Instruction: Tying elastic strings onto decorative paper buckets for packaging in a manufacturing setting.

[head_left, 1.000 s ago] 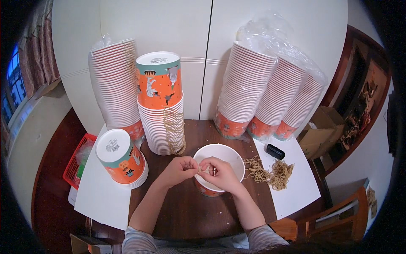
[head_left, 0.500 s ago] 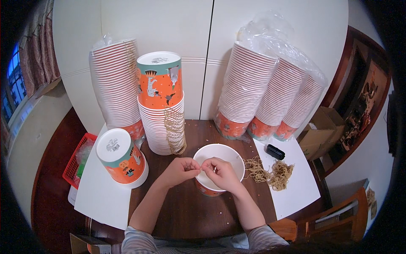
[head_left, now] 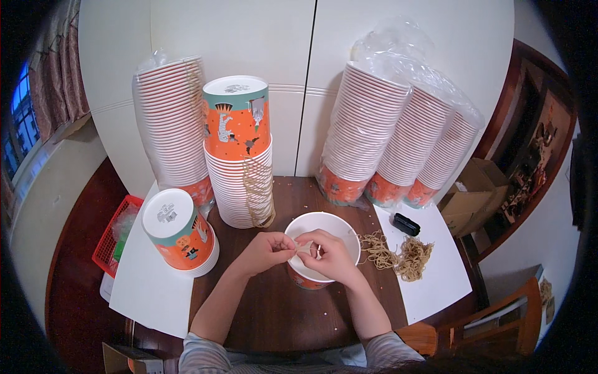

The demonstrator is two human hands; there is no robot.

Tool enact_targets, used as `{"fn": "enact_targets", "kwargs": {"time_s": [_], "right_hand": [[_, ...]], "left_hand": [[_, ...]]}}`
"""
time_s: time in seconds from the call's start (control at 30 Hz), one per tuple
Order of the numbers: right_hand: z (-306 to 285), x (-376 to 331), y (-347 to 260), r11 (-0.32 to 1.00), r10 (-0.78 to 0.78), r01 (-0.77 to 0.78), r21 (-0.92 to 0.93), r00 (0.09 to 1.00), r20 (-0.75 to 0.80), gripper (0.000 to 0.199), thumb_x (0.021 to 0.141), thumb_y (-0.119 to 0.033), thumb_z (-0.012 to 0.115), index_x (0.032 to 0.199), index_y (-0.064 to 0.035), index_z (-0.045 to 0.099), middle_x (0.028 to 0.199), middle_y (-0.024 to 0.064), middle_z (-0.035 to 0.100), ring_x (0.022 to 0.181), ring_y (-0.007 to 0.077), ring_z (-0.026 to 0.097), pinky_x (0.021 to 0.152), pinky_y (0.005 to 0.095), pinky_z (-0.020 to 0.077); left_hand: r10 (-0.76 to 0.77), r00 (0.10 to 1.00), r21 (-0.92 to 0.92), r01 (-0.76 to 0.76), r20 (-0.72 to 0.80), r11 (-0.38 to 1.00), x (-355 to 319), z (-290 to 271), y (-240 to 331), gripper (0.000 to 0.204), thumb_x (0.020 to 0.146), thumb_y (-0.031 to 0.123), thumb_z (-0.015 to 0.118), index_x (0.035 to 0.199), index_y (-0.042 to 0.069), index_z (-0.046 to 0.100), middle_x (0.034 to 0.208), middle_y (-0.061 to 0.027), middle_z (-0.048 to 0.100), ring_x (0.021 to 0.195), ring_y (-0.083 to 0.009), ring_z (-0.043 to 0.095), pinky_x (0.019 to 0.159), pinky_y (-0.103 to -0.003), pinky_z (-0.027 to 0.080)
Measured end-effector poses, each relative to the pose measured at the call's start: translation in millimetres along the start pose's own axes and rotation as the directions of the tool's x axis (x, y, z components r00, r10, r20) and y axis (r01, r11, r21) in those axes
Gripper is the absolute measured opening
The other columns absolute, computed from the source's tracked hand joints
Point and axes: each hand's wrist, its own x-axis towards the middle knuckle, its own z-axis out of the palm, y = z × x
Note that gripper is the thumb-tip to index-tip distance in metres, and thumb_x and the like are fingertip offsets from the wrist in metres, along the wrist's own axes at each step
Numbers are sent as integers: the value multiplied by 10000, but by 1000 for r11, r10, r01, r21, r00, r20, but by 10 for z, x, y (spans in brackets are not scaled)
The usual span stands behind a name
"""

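Brown tabletop [head_left: 261, 324] is spanning the frame's lower centre, white panels [head_left: 249, 37] rising behind. From afar I'm pinching a pale scrap [head_left: 304, 249] between left hand [head_left: 268, 252] and right hand [head_left: 332, 257] over the centre tub [head_left: 339, 230], apparently at a fingertip-handling step; the next move seems to be calling for light, steady pressure. Tan bands [head_left: 414, 258] are lying at centre right.

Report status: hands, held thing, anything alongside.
Left hand and right hand pinching pale scrap. Upright bucket beneath. Tan bands heaped at right, apart from hands.
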Motion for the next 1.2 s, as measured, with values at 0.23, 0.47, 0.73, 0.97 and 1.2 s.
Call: {"fn": "enact_targets", "kwargs": {"time_s": [0.23,0.47,0.73,0.97,1.2], "right_hand": [[8,-11,44,999,20,-20,-25,1000,4,80,740,-68,616,815,-43,623,694,42,580,547,82,502,502,217,399],[3,-14,55,998,54,-53,-45,998,24,89,756,-98,592,817,-36,608,726,76,589,574,167,562,525,269,436],[2,-20,42,995,64,-61,-75,997,41,82,781,-100,564,826,-38,594,737,93,576,603,216,566,552,295,439],[28,-3,69,993,-25,23,-113,1000,-17,59,777,-77,578,808,-28,589,703,86,561,564,181,543,517,269,420],[7,1,79,992,38,-34,-123,999,34,73,786,-95,546,813,-36,578,758,113,577,673,272,578,594,328,451]], "left_hand": [[-15,1000,-3,15,9,1000,-4,1,15,54,767,40,600,811,10,591,735,19,579,657,-25,516,596,-171,420],[-29,1000,4,29,10,1000,-3,9,9,69,768,55,604,815,4,602,729,22,580,659,-27,517,598,-178,421],[-37,999,33,37,9,999,15,5,-37,64,774,74,602,769,10,600,713,31,570,643,-16,495,568,-169,399],[-30,999,59,32,-19,998,21,4,-72,69,761,78,601,729,20,584,646,49,531,587,-13,453,534,-167,377],[-58,997,74,61,-42,995,48,21,-100,82,757,96,613,723,24,590,617,60,507,566,-5,425,506,-168,349]]}}
